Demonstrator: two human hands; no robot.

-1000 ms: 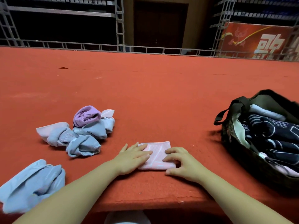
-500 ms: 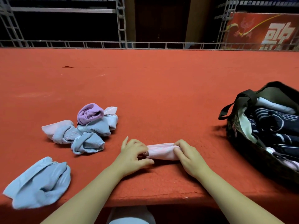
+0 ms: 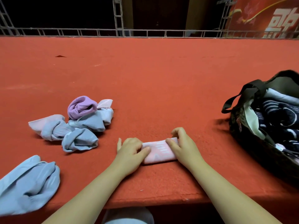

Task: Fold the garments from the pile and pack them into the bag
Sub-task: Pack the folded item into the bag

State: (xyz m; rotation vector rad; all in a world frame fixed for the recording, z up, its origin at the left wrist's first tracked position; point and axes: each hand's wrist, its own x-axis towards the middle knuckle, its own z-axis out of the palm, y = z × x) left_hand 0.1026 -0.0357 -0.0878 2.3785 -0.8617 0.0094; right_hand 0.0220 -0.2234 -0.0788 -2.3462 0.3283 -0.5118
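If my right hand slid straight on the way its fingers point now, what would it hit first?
The right hand points left across the folded pink garment it already grips; going straight on, it would probably meet the left hand holding the other end, well before the crumpled pale blue and purple pile.

**Both hands curled, arms reaching forward**

My bare forearms stretch forward and angle inward. My left hand [image 3: 131, 151] lies knuckles up, fingers curled, thumb pointing right. My right hand [image 3: 182, 147] faces it, fingers bent and pinching, thumb tucked toward me.
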